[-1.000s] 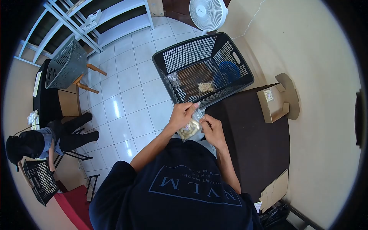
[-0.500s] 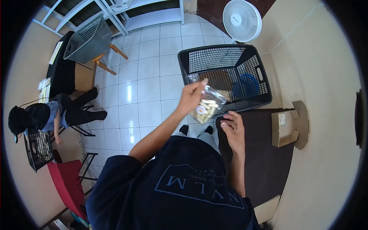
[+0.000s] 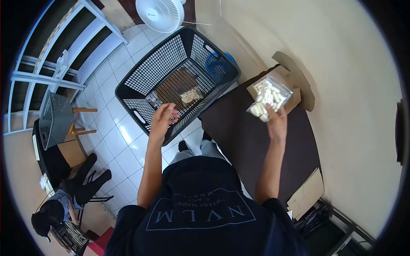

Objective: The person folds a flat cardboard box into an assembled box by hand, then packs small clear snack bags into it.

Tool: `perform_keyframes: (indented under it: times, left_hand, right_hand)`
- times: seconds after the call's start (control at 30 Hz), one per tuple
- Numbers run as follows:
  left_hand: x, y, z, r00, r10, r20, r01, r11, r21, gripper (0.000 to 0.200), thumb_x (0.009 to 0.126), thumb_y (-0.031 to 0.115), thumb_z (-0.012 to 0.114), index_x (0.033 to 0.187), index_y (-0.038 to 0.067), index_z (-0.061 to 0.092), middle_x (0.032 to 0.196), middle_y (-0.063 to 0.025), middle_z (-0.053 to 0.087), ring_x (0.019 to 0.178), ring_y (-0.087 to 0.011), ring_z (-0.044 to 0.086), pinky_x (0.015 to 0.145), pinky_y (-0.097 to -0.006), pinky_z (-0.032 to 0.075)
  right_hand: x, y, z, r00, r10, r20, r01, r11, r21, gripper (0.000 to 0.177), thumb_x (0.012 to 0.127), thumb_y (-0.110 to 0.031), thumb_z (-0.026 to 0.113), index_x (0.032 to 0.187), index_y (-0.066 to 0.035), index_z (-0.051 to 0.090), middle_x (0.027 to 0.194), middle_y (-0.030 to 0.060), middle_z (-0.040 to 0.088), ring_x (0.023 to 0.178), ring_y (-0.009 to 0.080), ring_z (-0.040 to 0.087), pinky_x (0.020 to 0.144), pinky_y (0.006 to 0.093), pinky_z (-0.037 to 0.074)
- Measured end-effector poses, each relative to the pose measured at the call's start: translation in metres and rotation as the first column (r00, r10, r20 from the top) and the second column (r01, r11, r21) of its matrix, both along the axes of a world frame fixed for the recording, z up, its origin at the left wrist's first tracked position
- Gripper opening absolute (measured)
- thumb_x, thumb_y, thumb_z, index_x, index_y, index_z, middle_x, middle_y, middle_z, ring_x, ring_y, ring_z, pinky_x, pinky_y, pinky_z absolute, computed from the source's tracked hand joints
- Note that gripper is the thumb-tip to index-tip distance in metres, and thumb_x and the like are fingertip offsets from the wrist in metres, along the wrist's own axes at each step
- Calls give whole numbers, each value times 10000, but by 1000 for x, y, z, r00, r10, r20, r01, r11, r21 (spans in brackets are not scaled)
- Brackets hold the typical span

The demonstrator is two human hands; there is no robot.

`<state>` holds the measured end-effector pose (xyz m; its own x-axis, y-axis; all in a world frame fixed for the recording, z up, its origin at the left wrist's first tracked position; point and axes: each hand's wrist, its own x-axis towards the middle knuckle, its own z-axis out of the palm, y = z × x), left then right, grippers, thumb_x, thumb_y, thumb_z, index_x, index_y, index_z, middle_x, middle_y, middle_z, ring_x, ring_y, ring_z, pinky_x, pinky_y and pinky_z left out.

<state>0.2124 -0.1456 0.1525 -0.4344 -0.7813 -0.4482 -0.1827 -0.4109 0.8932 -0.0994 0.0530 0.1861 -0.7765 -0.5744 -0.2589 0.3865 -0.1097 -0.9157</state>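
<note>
Clear, glossy plastic packet [image 3: 275, 97] of pale, stubby sticks: your right hand [image 3: 277, 123] pinches its near edge, arm reaching forward, before the open brown cardboard box [image 3: 307, 96] on the dark cloth-covered table [image 3: 256, 149]. Your left hand [image 3: 160, 123], empty and loosely curled, hangs by the black perforated plastic basket [image 3: 158, 57].

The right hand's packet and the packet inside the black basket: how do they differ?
The held packet is gripped by the right hand; the basket packet lies untouched inside the black basket. The held packet looks larger in view, the basket packet smaller. Both are clear, with pale pieces.
</note>
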Motion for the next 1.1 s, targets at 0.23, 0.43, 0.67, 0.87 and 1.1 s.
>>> perform_keyframes:
  times: [0.23,0.43,0.67,0.87,1.1]
  left_hand:
    - [-13,11,-3,995,-47,86,45,999,30,260,998,256,536,1124,37,594,952,-64,636,890,-158,647,762,-276,527]
    - [-12,7,-2,979,-51,196,41,998,55,285,976,270,570,1110,22,606,945,-70,652,874,-158,646,758,-270,515]
    - [3,-41,-6,959,73,273,-70,997,-21,319,991,316,530,1148,51,609,1006,-67,640,949,-182,627,821,-328,499]
    - [-18,-79,-15,975,69,212,-67,998,-16,310,997,307,530,1144,44,602,1000,-74,645,952,-179,632,823,-312,503]
    - [-48,-105,-110,959,-47,280,16,994,110,303,930,279,629,1121,43,619,918,-60,670,804,-158,657,698,-281,533]
  right_hand:
    - [-162,26,-66,965,23,-260,74,931,357,370,875,-70,685,1204,15,538,1142,103,640,1008,173,625,862,315,491]
    - [-207,4,-112,980,-120,160,80,968,236,427,819,-96,699,1212,-58,536,1114,112,610,940,235,599,764,409,498]
    - [-186,-18,-179,713,-445,542,476,875,91,265,945,-92,578,1182,26,568,1117,173,546,929,262,562,699,319,580]
    - [-166,-35,-162,719,-390,575,344,919,193,357,969,-249,586,1169,40,520,1018,181,631,812,252,630,627,313,532]
    - [-157,-27,-135,853,143,-502,275,695,665,203,883,-245,681,930,-50,653,757,104,681,668,260,644,620,362,497]
